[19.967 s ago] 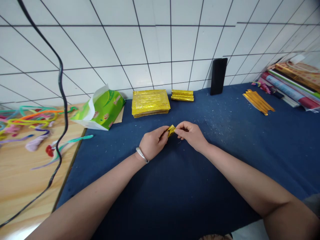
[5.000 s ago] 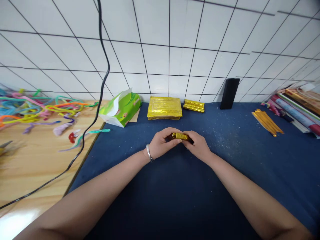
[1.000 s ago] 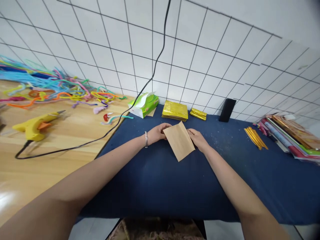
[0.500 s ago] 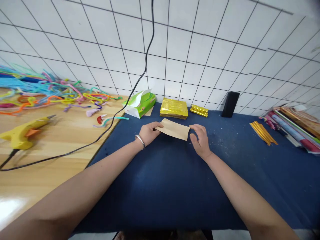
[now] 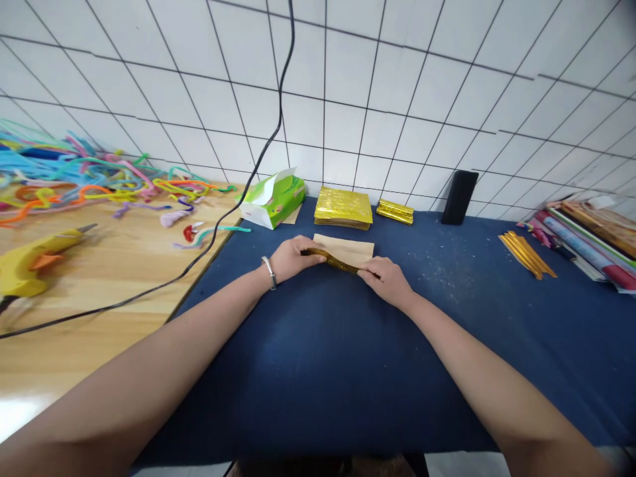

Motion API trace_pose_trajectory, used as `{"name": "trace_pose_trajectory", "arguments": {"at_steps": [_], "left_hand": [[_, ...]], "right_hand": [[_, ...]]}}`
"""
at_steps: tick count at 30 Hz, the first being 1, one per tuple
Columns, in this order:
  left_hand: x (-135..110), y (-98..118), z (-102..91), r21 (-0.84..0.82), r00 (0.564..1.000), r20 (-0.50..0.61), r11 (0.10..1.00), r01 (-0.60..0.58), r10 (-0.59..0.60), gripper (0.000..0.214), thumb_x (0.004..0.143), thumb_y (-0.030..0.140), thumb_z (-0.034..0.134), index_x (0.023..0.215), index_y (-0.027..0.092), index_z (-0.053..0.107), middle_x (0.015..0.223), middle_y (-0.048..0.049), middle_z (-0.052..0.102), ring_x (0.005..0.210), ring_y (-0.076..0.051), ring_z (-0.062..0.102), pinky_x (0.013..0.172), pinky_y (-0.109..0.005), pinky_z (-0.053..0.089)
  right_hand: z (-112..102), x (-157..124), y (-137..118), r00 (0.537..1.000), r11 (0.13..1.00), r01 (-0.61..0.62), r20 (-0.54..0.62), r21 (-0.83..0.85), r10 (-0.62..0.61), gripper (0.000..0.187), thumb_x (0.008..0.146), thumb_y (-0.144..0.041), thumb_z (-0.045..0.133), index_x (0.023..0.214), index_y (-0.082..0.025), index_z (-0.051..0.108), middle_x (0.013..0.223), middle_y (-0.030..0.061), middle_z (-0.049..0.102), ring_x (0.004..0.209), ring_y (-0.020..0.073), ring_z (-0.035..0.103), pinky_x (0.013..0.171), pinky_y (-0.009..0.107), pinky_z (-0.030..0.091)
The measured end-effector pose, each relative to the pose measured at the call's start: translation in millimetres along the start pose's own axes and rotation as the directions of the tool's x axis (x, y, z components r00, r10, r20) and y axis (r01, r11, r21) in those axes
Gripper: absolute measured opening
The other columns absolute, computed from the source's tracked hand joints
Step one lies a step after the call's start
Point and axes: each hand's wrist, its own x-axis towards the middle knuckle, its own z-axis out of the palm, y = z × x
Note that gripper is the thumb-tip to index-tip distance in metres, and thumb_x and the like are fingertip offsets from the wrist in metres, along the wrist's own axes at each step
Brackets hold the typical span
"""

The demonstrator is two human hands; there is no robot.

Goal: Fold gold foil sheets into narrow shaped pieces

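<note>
Between my hands is a sheet of gold foil paper [image 5: 344, 249], its plain tan side facing up and its near edge curled over so that a dark gold strip shows. My left hand [image 5: 294, 260] pinches the left end of that curled edge, thumb in front. At the right end, my right hand [image 5: 385, 277] grips the same edge between thumb and fingers. Just beyond the sheet lies a stack of gold foil sheets [image 5: 342, 207]. Beside the stack sit several gold rolled strips [image 5: 395, 211].
A green tissue pack [image 5: 274, 199] stands at the back left. On the wooden table [image 5: 124, 265] lie a yellow glue gun [image 5: 34, 262] and tangled pipe cleaners [image 5: 99, 179]; a black cable [image 5: 199, 258] crosses it. Right are a black upright block [image 5: 460, 197], folded gold strips [image 5: 527, 254] and books [image 5: 586, 242].
The sheet's near edge has been folded up, showing gold. My right hand, fingers loose at the sheet's right side before, has moved nearer and now grips that edge.
</note>
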Motion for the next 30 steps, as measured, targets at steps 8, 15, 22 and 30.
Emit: {"name": "trace_pose_trajectory", "arguments": {"at_steps": [8,15,22,30], "left_hand": [[-2.9,3.3,-1.5,0.154,0.986,0.074,0.979,0.134,-0.147,0.036,0.077,0.051,0.053,0.069,0.017,0.063,0.059,0.0028,0.058,0.056,-0.011,0.050,0.054,-0.020,0.036],[-2.4,3.4,6.6,0.495,0.994,0.052,0.867,0.060,-0.099,0.030,0.079,0.047,0.050,0.072,0.020,0.060,0.076,-0.0024,0.061,0.071,-0.016,0.055,0.066,-0.025,0.039],[1.0,-8.0,11.7,0.431,0.998,0.015,0.901,0.048,-0.061,0.024,0.076,0.043,0.058,0.084,0.022,0.065,0.122,-0.0027,0.056,0.111,-0.024,0.048,0.095,-0.038,0.037],[2.1,-13.9,12.2,0.116,1.000,0.005,0.993,-0.019,0.019,0.019,0.072,0.038,0.063,0.075,0.019,0.062,0.112,-0.0050,0.060,0.101,-0.019,0.056,0.095,-0.035,0.040]], "right_hand": [[-3.3,1.4,-10.6,0.970,0.957,-0.226,-0.046,0.185,0.238,0.018,0.083,-0.034,0.049,0.088,-0.024,0.064,0.086,-0.0009,0.066,0.077,0.0167,0.059,0.070,0.028,0.041],[1.8,6.8,-3.0,0.942,0.947,-0.321,-0.093,0.020,0.322,0.015,0.082,-0.033,0.051,0.091,-0.024,0.059,0.085,-0.0009,0.064,0.076,0.0161,0.058,0.071,0.027,0.039],[5.4,8.7,0.9,0.981,0.958,-0.189,-0.082,-0.213,0.175,0.009,0.080,-0.028,0.055,0.074,-0.020,0.057,0.090,0.0034,0.061,0.091,0.0184,0.052,0.082,0.031,0.036],[3.1,8.2,6.5,0.980,0.956,-0.196,-0.073,-0.217,0.185,0.013,0.079,-0.028,0.057,0.069,-0.020,0.053,0.085,0.0027,0.058,0.084,0.0177,0.050,0.077,0.031,0.036]]}}
